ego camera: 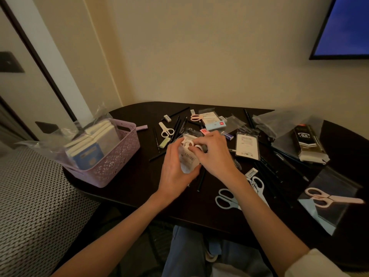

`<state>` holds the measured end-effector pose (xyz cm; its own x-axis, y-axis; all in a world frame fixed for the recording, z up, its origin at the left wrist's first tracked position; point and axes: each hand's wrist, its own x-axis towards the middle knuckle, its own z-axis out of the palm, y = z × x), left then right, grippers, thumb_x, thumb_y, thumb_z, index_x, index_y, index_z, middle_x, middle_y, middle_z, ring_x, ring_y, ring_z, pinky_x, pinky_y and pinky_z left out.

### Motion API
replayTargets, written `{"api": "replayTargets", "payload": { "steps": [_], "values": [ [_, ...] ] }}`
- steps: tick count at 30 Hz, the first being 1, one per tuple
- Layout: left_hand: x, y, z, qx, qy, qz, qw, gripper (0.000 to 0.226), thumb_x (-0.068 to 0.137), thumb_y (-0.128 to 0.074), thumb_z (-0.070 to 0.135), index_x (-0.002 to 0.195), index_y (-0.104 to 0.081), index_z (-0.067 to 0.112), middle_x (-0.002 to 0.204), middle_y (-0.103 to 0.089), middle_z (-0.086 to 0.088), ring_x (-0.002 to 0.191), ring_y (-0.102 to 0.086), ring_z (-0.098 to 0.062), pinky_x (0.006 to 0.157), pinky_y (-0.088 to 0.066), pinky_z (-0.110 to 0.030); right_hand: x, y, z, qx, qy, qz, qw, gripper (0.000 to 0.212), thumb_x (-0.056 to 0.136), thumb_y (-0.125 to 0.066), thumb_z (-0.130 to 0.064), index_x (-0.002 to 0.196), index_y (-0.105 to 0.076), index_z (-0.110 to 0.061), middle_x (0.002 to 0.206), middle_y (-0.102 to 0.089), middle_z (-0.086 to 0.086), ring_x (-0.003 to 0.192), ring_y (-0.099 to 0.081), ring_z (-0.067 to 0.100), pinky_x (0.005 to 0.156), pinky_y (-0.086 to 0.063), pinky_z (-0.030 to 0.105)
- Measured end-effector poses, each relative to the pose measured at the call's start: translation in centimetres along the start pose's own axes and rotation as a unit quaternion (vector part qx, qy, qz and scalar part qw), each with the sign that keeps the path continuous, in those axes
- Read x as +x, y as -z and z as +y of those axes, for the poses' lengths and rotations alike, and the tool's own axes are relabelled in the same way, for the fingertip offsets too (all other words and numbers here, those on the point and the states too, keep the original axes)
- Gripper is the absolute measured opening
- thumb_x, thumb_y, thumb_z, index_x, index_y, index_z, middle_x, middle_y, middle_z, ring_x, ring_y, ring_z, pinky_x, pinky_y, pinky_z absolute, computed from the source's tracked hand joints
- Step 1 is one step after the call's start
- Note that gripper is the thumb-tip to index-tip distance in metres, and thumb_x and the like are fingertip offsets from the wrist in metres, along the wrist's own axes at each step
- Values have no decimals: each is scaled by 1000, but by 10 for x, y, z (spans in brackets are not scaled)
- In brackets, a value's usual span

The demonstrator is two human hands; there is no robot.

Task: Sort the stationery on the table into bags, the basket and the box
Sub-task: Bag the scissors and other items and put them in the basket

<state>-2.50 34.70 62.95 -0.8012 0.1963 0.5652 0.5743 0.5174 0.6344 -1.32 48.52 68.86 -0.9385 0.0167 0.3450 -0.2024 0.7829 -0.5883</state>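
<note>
— Home or hotel room?
— A lived-in room: cream walls, a wall-mounted screen (345, 27) up right of the fingers (196, 143), a woven-pattern cushion (34, 196) left, a dark desk (139, 176) strewn with stationery.

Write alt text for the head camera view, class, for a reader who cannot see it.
Both hands, left hand and right hand, hold a small clear bag with white scissors at its mouth, above a dark table. A lilac basket of notebooks stands on the left; loose scissors, pencils, erasers and bags lie scattered around.
</note>
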Motion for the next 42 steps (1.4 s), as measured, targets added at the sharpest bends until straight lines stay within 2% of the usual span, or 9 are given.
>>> {"api": "replayTargets", "payload": {
  "steps": [5, 12, 16, 19, 22, 26, 33, 37, 42],
  "values": [
    [-4, 4, -3, -14, 34, 27, 999, 92, 74, -83, 28, 146, -26, 18, 140, -38, 8, 128, -35, 3, 98, -34, -5, -2, -8, -11, 15, 12, 17, 1000, 25, 91, -64, -29, 115, -69, -28, 109, -44, -1, 113, -36, 13, 87, -24, 21],
    [-5, 8, -12, -30, 65, 44, 996, 108, 70, -85, 27, 150, -14, 15, 135, -48, -3, 125, -43, -3, 94, -39, -6, 4, -18, -1, 63, 60, -17, 996, 23, 93, -60, -27, 114, -70, -26, 112, -58, 0, 111, -47, 12, 95, -43, 33],
    [-6, 9, -13, -33, 70, 46, 996, 108, 70, -86, 29, 149, -13, 17, 136, -48, -4, 128, -45, -10, 98, -43, -19, 0, -8, -2, 149, 97, 93, 980, 14, 90, -65, -15, 100, -74, -18, 102, -68, -6, 105, -55, 7, 95, -45, 32],
    [-4, 10, -14, -36, 77, 49, 995, 110, 68, -87, 31, 149, -15, 12, 135, -50, -3, 127, -46, -10, 101, -44, -25, -2, -6, 4, 165, 78, 165, 969, 23, 86, -70, -16, 109, -70, -17, 106, -67, -9, 104, -58, 3, 89, -51, 28],
    [-4, 12, -16, -37, 77, 48, 995, 108, 69, -86, 32, 149, -17, 12, 136, -49, -4, 128, -47, -13, 102, -47, -31, -1, -7, 9, 189, 14, 81, 978, 44, 81, -76, -23, 123, -62, -18, 114, -58, -16, 101, -60, 0, 82, -52, 16],
    [-3, 13, -19, -41, 84, 45, 995, 103, 71, -84, 35, 148, -18, 20, 140, -46, -3, 131, -45, -14, 101, -50, -38, -1, -8, 11, 196, -1, -10, 981, 45, 77, -79, -28, 119, -67, -15, 110, -68, -9, 95, -65, 1, 80, -56, 23],
    [-1, 17, -23, -55, 88, 35, 994, 102, 67, -85, 36, 146, -22, 22, 137, -48, -2, 128, -47, -11, 99, -49, -31, 7, -13, 3, 180, 29, 20, 983, 18, 88, -67, -12, 105, -73, -13, 98, -73, -3, 84, -63, -4, 78, -54, 16],
    [4, 30, -21, -103, 103, 18, 989, 81, 77, -79, 16, 142, -31, 12, 114, -57, 8, 107, -56, 9, 83, -49, -10, 10, -16, 7, 209, 27, 31, 977, 12, 90, -65, -12, 96, -75, -11, 94, -73, -1, 86, -66, 1, 76, -53, 14],
    [20, 54, -24, -119, 90, 20, 989, 41, 89, -65, 7, 128, -53, 11, 104, -69, 7, 101, -65, -1, 85, -53, -16, 5, -14, 9, 252, 46, 20, 967, 16, 89, -64, -10, 94, -71, -23, 89, -71, -12, 91, -67, 1, 78, -55, 19]
  ]
}}
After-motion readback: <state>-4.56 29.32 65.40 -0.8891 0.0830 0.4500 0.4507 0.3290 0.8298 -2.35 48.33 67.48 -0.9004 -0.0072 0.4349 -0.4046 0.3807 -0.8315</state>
